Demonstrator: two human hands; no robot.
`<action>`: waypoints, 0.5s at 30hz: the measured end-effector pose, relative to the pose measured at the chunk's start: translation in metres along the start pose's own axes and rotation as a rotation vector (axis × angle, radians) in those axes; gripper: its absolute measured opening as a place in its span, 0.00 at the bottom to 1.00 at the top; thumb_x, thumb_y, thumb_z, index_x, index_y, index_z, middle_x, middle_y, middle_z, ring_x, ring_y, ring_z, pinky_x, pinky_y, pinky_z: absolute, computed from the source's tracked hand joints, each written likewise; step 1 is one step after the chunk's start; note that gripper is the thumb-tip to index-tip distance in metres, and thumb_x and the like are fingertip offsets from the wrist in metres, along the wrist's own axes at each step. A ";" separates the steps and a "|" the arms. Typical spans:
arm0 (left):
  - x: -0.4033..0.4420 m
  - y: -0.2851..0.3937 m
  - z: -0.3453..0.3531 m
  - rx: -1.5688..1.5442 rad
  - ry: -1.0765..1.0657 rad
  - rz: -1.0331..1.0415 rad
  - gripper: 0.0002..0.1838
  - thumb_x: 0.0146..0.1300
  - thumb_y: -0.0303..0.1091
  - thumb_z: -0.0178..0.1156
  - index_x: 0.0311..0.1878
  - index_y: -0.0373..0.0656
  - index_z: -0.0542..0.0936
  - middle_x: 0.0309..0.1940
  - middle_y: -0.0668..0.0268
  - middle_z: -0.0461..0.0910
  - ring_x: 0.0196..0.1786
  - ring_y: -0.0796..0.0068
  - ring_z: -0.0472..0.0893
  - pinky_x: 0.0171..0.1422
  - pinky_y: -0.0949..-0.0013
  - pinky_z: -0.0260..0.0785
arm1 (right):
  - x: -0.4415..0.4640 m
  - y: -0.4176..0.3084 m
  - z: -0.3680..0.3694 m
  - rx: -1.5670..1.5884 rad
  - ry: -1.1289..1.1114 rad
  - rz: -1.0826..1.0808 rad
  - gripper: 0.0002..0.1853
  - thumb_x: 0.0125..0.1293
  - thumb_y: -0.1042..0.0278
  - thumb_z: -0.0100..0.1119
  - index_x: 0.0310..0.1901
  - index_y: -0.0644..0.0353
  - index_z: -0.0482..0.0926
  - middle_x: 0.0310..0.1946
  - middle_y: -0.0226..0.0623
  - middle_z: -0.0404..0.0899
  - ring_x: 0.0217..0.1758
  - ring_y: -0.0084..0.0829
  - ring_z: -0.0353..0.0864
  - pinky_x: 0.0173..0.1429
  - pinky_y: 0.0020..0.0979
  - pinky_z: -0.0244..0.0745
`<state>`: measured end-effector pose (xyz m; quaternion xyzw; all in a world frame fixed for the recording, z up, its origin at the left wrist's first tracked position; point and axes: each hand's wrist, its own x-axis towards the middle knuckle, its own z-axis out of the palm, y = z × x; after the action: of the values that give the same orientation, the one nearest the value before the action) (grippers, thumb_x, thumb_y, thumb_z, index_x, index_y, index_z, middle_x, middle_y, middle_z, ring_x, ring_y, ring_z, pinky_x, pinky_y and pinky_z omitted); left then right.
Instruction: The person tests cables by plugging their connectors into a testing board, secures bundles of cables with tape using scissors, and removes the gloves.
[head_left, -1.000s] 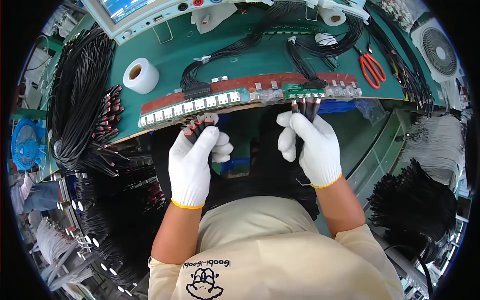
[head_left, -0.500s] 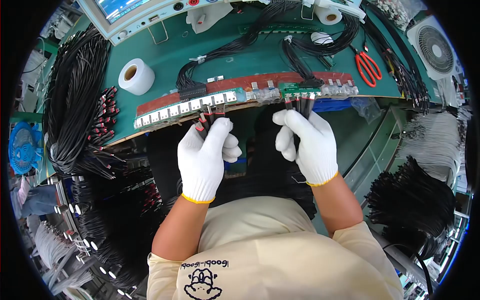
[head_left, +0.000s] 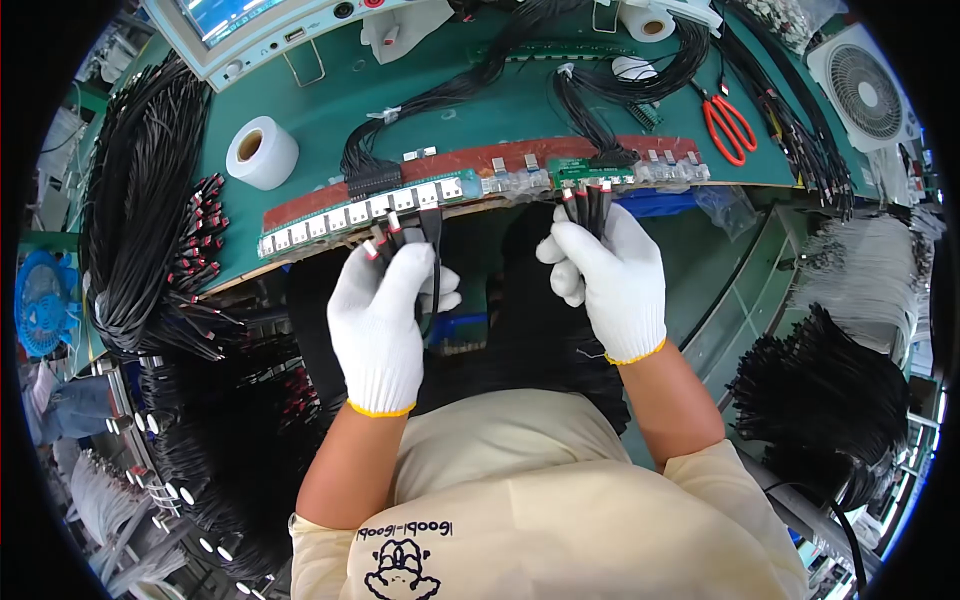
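Note:
My left hand (head_left: 385, 310), in a white glove, is closed round black cables with metal USB plugs (head_left: 392, 222). One more black cable (head_left: 431, 245) runs up from beside its fingers to the right end of the white socket row (head_left: 350, 213), its plug at a socket. My right hand (head_left: 612, 270), also gloved, pinches several black cables (head_left: 588, 212) whose plugs meet the small green board (head_left: 592, 175). Both boards lie on a red-brown strip (head_left: 520, 152) along the table's front edge. Black wire bundles (head_left: 375, 170) are joined to them from behind.
On the green table (head_left: 300, 110) are a white roll (head_left: 262, 153), red-handled scissors (head_left: 729, 128) and a monitor device (head_left: 225, 35). Black cables (head_left: 140, 210) hang at the left. A white fan (head_left: 865, 92) stands at the right, above hanging dark cables (head_left: 805, 400).
One cable from my left hand now reaches the socket row, standing apart from the others. My left hand has drawn back slightly left and down. My right hand keeps its grip near the small board.

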<state>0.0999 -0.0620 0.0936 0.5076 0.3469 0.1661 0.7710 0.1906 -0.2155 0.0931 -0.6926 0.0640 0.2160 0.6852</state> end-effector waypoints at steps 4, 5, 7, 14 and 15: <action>0.000 -0.009 -0.014 0.071 -0.063 0.047 0.14 0.67 0.35 0.59 0.45 0.31 0.77 0.28 0.62 0.80 0.30 0.77 0.80 0.38 0.72 0.75 | -0.005 0.000 -0.006 0.023 -0.039 0.035 0.13 0.64 0.61 0.59 0.37 0.66 0.79 0.21 0.37 0.80 0.17 0.19 0.72 0.22 0.20 0.64; 0.001 -0.006 -0.012 0.106 -0.081 0.014 0.14 0.68 0.36 0.59 0.43 0.31 0.77 0.28 0.61 0.81 0.29 0.77 0.79 0.37 0.73 0.74 | -0.001 0.004 -0.006 0.092 -0.074 0.043 0.14 0.65 0.61 0.57 0.36 0.67 0.79 0.19 0.36 0.78 0.15 0.20 0.70 0.20 0.21 0.62; 0.006 -0.006 -0.010 0.155 -0.083 0.016 0.16 0.69 0.38 0.55 0.42 0.30 0.77 0.25 0.58 0.81 0.27 0.72 0.79 0.36 0.71 0.74 | 0.006 0.009 -0.009 0.204 -0.114 0.066 0.14 0.66 0.62 0.55 0.36 0.67 0.79 0.17 0.35 0.76 0.14 0.21 0.67 0.19 0.22 0.60; 0.009 -0.005 -0.004 -0.016 -0.033 0.002 0.12 0.68 0.36 0.58 0.39 0.34 0.76 0.25 0.65 0.78 0.26 0.76 0.78 0.35 0.71 0.73 | -0.003 0.005 -0.004 0.216 -0.104 0.103 0.13 0.68 0.64 0.53 0.36 0.67 0.79 0.13 0.32 0.71 0.13 0.21 0.63 0.16 0.23 0.54; 0.008 -0.006 -0.001 -0.015 -0.024 0.013 0.12 0.68 0.36 0.58 0.39 0.35 0.76 0.24 0.65 0.77 0.26 0.76 0.78 0.35 0.71 0.73 | 0.001 0.006 -0.005 0.234 -0.100 0.098 0.12 0.68 0.64 0.53 0.36 0.67 0.79 0.13 0.32 0.71 0.13 0.21 0.63 0.17 0.23 0.54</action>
<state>0.1046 -0.0594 0.0850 0.5059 0.3331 0.1677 0.7778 0.1904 -0.2200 0.0866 -0.5924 0.0880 0.2746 0.7522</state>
